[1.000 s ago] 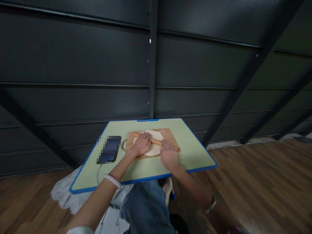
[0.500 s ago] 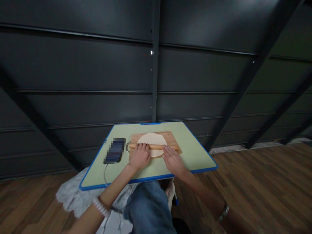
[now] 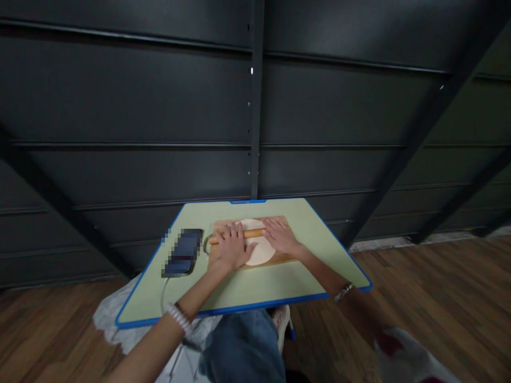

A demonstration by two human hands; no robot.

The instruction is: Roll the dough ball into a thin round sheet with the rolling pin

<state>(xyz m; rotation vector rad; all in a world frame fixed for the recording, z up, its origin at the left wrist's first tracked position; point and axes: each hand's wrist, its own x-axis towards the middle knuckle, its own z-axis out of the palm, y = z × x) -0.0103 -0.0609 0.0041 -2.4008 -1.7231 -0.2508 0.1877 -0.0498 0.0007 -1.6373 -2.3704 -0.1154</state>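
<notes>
A wooden rolling pin (image 3: 254, 233) lies crosswise over a round, flat sheet of pale dough (image 3: 261, 253). Beneath the dough is a wooden cutting board (image 3: 286, 257) with a metal ring handle (image 3: 206, 244) at its left end. My left hand (image 3: 231, 246) rests flat over the left part of the pin, fingers spread and thumb out over the dough. On the right part of the pin lies my right hand (image 3: 281, 235), its fingers stretched forward and covering that end. Neither hand is wrapped round the pin.
The board sits on a small pale-green folding table (image 3: 243, 297) with a blue rim. Left of it lies a partly pixelated phone (image 3: 184, 252) with a white cable (image 3: 163, 295) running off the edge. A dark panelled wall (image 3: 179, 175) stands behind; my knee (image 3: 243, 346) is below.
Both hands have pushed forward along with the rolling pin, toward the far side of the dough. More dough shows on the near side. My fingers are now flatter and more stretched out.
</notes>
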